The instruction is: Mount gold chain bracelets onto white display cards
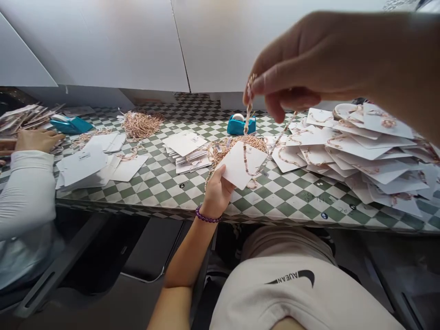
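Head: tape dispenser (235, 127) beyond held card (236, 166)

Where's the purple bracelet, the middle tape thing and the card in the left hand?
Purple bracelet (207, 219): head view, front beads.
Tape dispenser (237, 127): head view, blue body.
Card (236, 164): head view, white face.

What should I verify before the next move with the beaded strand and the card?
1. Card held: ok; the left hand grips the white card near its lower left edge.
2. Strand held: ok; the right hand pinches the beaded strand up high.
3. Whole strand on the card: not ok; its upper part is lifted above it.
4. Strand touching the card: cannot tell from this one view.
5. Tape dispenser free: ok; no hand is on it.
6. Co-worker's hand clear: ok; it is at far left, apart from the card.
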Demonstrator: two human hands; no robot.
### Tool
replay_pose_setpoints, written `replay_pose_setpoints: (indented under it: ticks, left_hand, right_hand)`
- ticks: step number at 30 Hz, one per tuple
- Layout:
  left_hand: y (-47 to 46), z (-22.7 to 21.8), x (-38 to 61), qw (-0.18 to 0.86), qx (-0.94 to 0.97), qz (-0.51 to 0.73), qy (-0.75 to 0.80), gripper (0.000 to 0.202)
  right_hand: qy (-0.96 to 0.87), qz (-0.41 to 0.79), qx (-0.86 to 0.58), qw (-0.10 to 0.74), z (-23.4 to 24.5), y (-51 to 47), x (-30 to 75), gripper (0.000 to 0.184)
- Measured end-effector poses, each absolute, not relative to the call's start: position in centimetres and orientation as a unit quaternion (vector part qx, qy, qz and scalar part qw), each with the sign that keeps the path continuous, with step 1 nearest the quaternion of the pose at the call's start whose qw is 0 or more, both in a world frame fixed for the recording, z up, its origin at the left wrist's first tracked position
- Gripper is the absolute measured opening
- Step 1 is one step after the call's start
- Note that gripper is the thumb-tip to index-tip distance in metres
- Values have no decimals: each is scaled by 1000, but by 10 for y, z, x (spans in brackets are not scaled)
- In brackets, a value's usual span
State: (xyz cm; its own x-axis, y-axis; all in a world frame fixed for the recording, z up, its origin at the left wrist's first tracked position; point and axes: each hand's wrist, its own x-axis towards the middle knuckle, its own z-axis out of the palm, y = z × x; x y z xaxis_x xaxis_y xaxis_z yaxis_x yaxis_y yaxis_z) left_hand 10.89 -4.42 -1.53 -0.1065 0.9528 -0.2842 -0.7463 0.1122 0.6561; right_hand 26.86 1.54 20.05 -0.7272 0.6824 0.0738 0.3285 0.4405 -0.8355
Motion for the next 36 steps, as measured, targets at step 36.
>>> replay_pose_setpoints:
  ticks: [36]
  left_hand:
    - [-50, -19, 104, 685, 344, 544, 340, 67]
  right_hand:
    - [-737, 408, -443, 306, 182, 108, 264, 39]
